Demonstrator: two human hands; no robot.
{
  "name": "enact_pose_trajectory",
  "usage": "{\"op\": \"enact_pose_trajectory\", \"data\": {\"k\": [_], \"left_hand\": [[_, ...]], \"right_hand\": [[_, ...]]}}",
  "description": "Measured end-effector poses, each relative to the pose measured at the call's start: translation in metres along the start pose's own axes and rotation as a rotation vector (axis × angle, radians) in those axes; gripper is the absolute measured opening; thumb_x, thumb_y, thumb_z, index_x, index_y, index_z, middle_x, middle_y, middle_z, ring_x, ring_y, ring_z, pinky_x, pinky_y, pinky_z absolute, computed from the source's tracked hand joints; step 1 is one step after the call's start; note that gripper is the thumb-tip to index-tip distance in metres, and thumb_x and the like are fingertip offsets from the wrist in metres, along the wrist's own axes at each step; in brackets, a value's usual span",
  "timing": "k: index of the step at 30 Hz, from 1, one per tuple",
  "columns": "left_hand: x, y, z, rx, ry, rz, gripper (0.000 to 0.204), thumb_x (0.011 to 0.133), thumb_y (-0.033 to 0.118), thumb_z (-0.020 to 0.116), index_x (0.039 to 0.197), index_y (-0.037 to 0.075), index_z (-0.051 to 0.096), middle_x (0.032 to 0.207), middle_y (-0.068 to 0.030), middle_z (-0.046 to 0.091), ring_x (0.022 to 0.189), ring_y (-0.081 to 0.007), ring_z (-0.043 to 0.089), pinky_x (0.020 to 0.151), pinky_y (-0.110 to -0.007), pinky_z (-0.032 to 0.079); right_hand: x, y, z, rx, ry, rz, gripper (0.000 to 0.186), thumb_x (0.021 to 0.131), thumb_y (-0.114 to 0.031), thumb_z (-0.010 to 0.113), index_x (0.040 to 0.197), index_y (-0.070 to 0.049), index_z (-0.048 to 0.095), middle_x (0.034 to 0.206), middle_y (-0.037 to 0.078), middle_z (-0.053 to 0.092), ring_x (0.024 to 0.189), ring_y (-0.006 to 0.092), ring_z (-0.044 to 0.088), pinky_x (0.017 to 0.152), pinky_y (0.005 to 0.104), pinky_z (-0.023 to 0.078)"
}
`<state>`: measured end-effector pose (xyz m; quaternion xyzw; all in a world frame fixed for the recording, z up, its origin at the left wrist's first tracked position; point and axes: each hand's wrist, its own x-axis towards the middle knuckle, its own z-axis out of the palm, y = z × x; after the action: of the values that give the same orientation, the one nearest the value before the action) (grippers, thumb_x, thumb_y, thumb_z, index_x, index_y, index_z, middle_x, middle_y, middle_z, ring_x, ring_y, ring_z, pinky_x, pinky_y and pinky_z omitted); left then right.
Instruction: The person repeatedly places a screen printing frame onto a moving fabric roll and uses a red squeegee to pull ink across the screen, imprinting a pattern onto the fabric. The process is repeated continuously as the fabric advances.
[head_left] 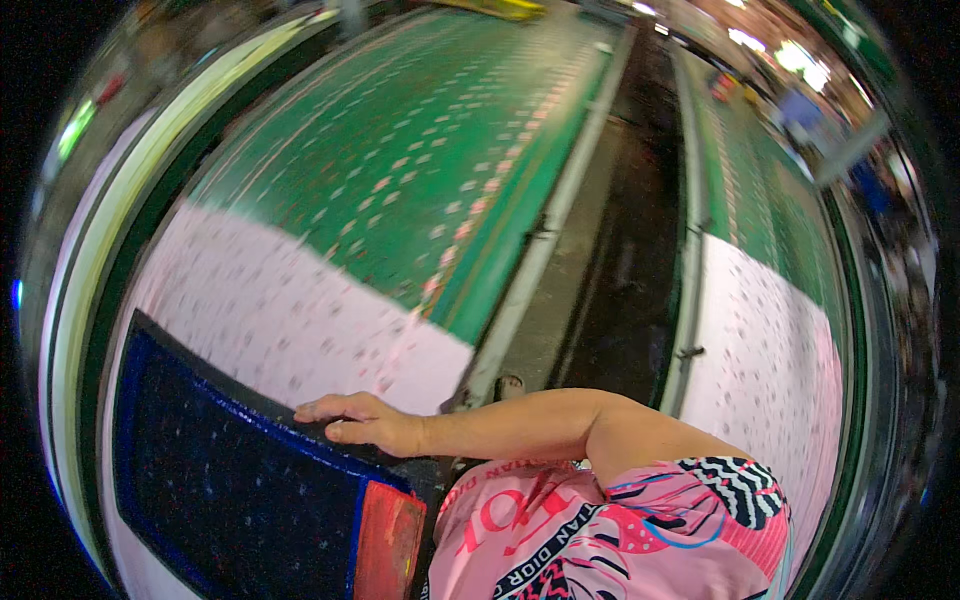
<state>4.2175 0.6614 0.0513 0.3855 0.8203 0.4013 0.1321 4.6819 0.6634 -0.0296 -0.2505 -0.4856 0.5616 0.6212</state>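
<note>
My right hand (368, 425) reaches leftward over the frame of a dark printing screen (230, 460), its fingers stretched out on or just above the upper edge. The screen has a dark navy middle, bright blue borders and a red section (390, 540) at its right end, and lies at the lower left over a pale pink sheet (260, 280) with small printed marks on the long green table (390, 130). Whether the fingertips touch the frame is hard to tell. My left hand is out of view.
A second long green table (755, 230) with pale pink material runs along the right. A dark narrow aisle (610, 280) with metal rails (540, 230) separates the tables. A yellow object (505, 8) lies far ahead; blurred equipment (800, 115) stands at the far right.
</note>
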Motion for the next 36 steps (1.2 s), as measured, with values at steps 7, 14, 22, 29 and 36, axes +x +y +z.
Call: {"op": "enact_pose_trajectory", "data": {"k": [7, 14, 22, 29, 36], "left_hand": [[-0.078, 0.208, 0.212, -0.057, -0.291, 0.294, 0.086, 0.09, 0.037, 0.094, 0.151, -0.015, 0.059, 0.138, -0.0328, 0.071, 0.113, -0.0441, 0.074, 0.1, -0.057, 0.064], [-0.222, 0.402, 0.385, -0.095, -0.53, 0.546, 0.09, 0.092, 0.041, 0.093, 0.155, -0.012, 0.057, 0.142, -0.0333, 0.069, 0.117, -0.045, 0.073, 0.103, -0.058, 0.063], [-0.426, 0.608, 0.561, -0.14, -0.85, 0.893, 0.094, 0.094, 0.047, 0.091, 0.16, -0.01, 0.055, 0.147, -0.0338, 0.068, 0.122, -0.0461, 0.073, 0.105, -0.059, 0.062], [-0.676, 0.742, 0.731, -0.139, -1.19, 1.221, 0.098, 0.095, 0.052, 0.09, 0.165, -0.008, 0.053, 0.151, -0.0342, 0.066, 0.126, -0.0471, 0.072, 0.108, -0.06, 0.061], [-1.008, 0.772, 0.788, -0.228, -1.619, 1.409, 0.09, 0.098, 0.047, 0.089, 0.165, -0.005, 0.057, 0.153, -0.0298, 0.068, 0.126, -0.0447, 0.073, 0.11, -0.057, 0.06]], "right_hand": [[-0.072, -0.115, -0.181, -0.114, 0.28, -0.174, 0.06, 0.115, -0.036, 0.067, 0.158, 0.006, 0.063, 0.166, 0.02, 0.062, 0.16, 0.0312, 0.05, 0.136, 0.0456, 0.033], [-0.177, -0.245, -0.34, -0.273, 0.673, -0.401, 0.051, 0.111, -0.026, 0.07, 0.153, 0.003, 0.068, 0.152, 0.014, 0.073, 0.144, 0.023, 0.063, 0.125, 0.0385, 0.046], [-0.325, -0.34, -0.418, -0.391, 1.167, -0.633, 0.06, 0.109, -0.023, 0.073, 0.162, 0.0, 0.061, 0.158, 0.011, 0.068, 0.137, 0.0173, 0.063, 0.116, 0.0328, 0.049], [-0.433, -0.365, -0.425, -0.507, 1.61, -0.83, 0.065, 0.109, -0.025, 0.073, 0.164, 0.005, 0.056, 0.17, 0.019, 0.055, 0.158, 0.0258, 0.048, 0.132, 0.0401, 0.034], [-0.495, -0.385, -0.395, -0.806, 2.095, -0.807, 0.071, 0.11, -0.039, 0.07, 0.166, 0.002, 0.056, 0.177, 0.024, 0.045, 0.166, 0.0303, 0.04, 0.137, 0.0485, 0.028]]}}
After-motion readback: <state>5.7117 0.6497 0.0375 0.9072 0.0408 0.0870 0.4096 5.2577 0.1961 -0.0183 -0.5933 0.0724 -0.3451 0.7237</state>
